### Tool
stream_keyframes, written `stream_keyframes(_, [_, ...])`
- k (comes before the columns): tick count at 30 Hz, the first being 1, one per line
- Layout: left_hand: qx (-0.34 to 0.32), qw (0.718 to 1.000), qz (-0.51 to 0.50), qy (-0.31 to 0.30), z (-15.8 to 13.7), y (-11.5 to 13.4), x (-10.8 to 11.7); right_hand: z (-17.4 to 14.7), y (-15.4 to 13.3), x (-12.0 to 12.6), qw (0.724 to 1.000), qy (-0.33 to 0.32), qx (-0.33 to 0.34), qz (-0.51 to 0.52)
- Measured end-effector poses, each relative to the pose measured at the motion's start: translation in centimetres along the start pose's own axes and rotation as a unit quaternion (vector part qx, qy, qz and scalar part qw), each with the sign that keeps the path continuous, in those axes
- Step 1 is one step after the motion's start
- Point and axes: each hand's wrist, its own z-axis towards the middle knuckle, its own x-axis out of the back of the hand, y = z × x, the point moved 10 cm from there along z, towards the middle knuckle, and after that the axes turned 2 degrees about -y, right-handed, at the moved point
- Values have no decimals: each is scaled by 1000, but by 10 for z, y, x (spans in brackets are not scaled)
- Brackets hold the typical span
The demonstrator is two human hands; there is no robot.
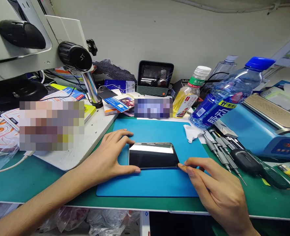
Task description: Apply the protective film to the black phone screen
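A smartphone (152, 157) lies face up and sideways on a light blue mat (145, 183). Its dark screen reflects a bright white band. My left hand (111, 155) grips its left end, with the fingertips at the far corner and the thumb along the near edge. At the phone's near right corner, the fingertips of my right hand (216, 186) are pinched together and touch its edge. Whether something small is between those fingertips is hidden from me.
A white microscope base (98, 131) stands left. Behind the mat are a small display device (155, 78), a yellow drink bottle (187, 95) and a large blue-capped bottle (225, 95). On the right lie screwdrivers (218, 150), crumpled tissue (191, 132) and a blue machine (253, 131).
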Motion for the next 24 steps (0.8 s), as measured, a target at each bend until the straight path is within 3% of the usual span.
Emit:
stream_keyframes(7, [-1,1000,-1,5,0,1,1,-2,18,-9,998,-27,-48,-1])
stream_keyframes(17, [3,1000,8,-8,1,1,0,5,14,-19,998,-55,-26,-32])
stream_keyframes(24, [6,1000,7,-13,1,0,-1,5,8,-13,999,-35,-10,-16])
